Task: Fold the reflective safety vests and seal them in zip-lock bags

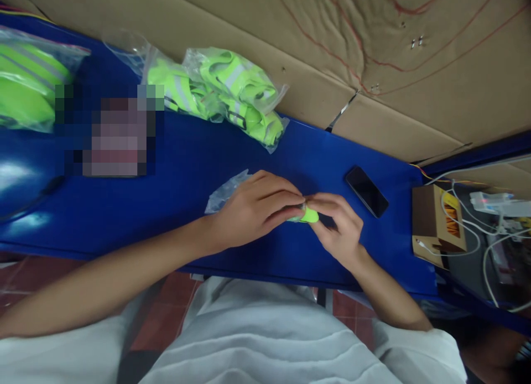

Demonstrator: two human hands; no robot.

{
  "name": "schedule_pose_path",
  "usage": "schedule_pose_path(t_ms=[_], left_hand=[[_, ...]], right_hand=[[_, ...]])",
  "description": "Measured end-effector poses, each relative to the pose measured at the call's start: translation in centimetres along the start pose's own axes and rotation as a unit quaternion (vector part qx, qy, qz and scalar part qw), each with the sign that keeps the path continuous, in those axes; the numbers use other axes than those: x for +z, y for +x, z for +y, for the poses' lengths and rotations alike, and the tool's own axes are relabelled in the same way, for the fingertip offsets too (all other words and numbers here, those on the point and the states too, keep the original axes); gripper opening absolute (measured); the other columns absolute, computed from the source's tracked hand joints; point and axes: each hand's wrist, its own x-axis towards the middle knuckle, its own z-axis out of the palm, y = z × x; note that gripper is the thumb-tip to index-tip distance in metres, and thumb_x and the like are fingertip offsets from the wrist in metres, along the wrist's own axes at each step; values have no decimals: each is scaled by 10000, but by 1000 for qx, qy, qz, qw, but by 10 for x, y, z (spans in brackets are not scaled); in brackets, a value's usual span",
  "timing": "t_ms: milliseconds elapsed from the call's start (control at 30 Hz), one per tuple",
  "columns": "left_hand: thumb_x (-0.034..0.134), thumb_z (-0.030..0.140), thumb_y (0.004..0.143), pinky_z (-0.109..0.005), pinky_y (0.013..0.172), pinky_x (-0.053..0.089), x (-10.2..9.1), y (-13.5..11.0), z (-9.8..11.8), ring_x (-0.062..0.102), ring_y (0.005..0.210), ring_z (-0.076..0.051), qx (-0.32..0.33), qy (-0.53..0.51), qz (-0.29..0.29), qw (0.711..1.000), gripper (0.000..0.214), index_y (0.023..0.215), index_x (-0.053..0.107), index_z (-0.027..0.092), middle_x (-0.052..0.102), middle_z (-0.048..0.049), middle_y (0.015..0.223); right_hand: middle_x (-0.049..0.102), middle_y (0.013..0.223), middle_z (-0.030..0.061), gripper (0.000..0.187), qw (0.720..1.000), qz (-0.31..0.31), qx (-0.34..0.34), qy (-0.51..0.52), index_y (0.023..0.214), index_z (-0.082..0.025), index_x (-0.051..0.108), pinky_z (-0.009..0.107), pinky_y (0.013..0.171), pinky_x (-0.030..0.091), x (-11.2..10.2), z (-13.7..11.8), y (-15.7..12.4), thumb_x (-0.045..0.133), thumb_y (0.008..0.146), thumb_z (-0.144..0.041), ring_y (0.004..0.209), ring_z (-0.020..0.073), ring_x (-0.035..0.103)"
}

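Note:
Close in front of my body, both hands meet over the blue table around a small neon yellow-green piece [309, 214], which looks like a folded strap or band. My left hand [259, 207] is closed on its left part, where a bit of something greyish shows between the fingers. At the other end, the thumb and fingers of my right hand [338, 223] pinch the neon piece. Most of it is hidden by the fingers. A crumpled clear plastic bag [228, 191] lies on the table behind my left hand.
Bagged neon-green reflective straps [236, 96] lie against the cardboard wall [232, 30]. Another bag with neon material [29, 79] is at the far left, beside a blurred-out patch. A black phone [366, 191] lies right of my hands, near an open cardboard box [427, 218] and white cables.

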Motion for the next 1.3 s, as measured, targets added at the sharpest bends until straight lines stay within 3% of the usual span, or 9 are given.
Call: schedule_pose_path(t_ms=[167,333,433,500,633,733,800,1067,1300], left_hand=[[629,288,1038,-297,893,535,-4,1,-3,729,987,-152,-32,-12,-17,999,133,1058,701,179,779,-62,1074],[622,326,1030,-265,789,507,-12,6,-15,730,889,-162,-160,-2,-121,980,196,970,727,171,769,-31,991],[635,315,1011,-242,721,478,-11,14,-18,705,804,-141,-227,-30,-94,969,185,933,726,174,757,-8,919],[624,338,1017,-238,723,482,-10,18,-18,698,789,-138,-246,-45,-91,964,208,940,721,171,749,-6,898],[650,449,1000,-411,1041,480,-11,19,-16,683,1169,-263,-170,45,-202,964,402,1280,664,162,707,-124,1287],[782,634,841,-622,1217,269,-15,11,-13,467,1456,-405,-83,145,-294,941,959,1587,399,171,467,-227,1591],[824,663,776,-599,1206,300,-16,6,-10,455,1459,-423,-74,187,-326,924,1136,1641,289,157,420,-244,1620],[832,550,808,-503,1093,438,-11,10,-11,578,1296,-415,-48,281,-304,909,1066,1622,303,108,475,-261,1531],[871,429,731,-461,1056,467,2,22,-13,571,1295,-414,-37,263,-321,909,1002,1529,396,53,509,-275,1441]], right_hand=[[780,1186,55,402,999,-20,17,30,1311,-311,714,374,927,670,2,-1,-3,704,949,-134,1034,224,781],[617,1492,149,717,978,-200,-10,54,1629,-252,383,526,1183,508,11,7,-8,691,982,-285,1384,299,606],[508,1575,171,679,966,-224,66,114,1632,-245,363,497,1199,479,14,8,-10,640,1015,-302,1479,291,498],[559,1505,140,587,950,-194,151,195,1576,-282,426,402,1084,569,16,10,-10,626,1024,-292,1359,242,605],[682,1191,46,433,891,-120,296,324,1294,-285,555,269,771,621,21,23,-10,762,927,-384,933,152,734],[710,1043,15,379,876,-81,347,325,1136,-255,594,280,780,616,24,33,-7,804,877,-436,863,143,720],[735,1049,29,342,879,-57,361,306,1109,-238,635,296,828,619,24,35,-6,789,889,-450,918,161,727],[610,1452,122,561,920,-107,235,295,1466,-276,589,387,1017,600,20,22,-10,754,935,-352,1260,246,664],[627,1413,131,478,915,-80,251,306,1404,-278,667,360,959,629,23,29,-16,752,937,-341,1259,255,671]])
